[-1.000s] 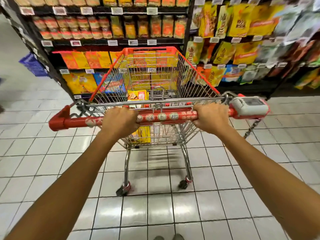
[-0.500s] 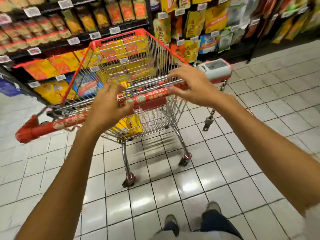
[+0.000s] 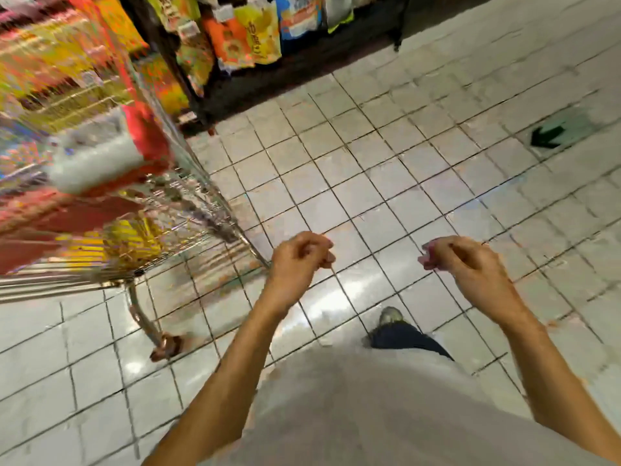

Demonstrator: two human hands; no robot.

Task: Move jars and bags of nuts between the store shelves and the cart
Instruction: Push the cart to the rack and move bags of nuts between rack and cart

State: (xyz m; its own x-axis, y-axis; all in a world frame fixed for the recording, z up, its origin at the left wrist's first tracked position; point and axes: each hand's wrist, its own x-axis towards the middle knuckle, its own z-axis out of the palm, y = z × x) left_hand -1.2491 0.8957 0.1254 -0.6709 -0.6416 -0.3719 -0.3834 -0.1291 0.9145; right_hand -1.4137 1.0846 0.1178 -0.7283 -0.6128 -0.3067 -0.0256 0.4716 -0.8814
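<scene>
A: Head view. At left of the frame, badly blurred: the cart (image 3: 111, 210), wire basket, red trim, a pale block on the handle end. Something yellow low inside, probably bags of nuts, too smeared to say.

B: And the hands?

A: Both low centre, over the floor (image 3: 386, 183), well apart from the cart. Left hand (image 3: 300, 260) loosely curled, holding nothing. Right hand (image 3: 460, 260) curled the same way, a pinkish smear at the fingertips; impossible to tell whether something small is pinched there or just blur.

B: Task's things, then?

A: Bags (image 3: 248, 35) hanging along the shelves (image 3: 302, 65) at upper centre: orange, yellow, blue, glossy flat pouches. No jars to be made out here.

B: Handling, as a guess?

A: Pouches likely light, soft, crinkly, a bit slippery from the gloss. Best taken by the top seam or across the flat faces, not squeezed, since nuts inside would shift. Jars, if any, likely heavier, rigid and breakable if glass; best gripped round the body, with a second hand underneath.

B: Surroundings?

A: Pale square tiles, shiny, dark grout lines; a green arrow (image 3: 546, 136) marked on the floor at right. Cart leg and wheel (image 3: 164, 346) at lower left, chrome tube, reddish hub. White shirt, dark trouser leg and a shoe (image 3: 389, 314) at bottom centre.
</scene>
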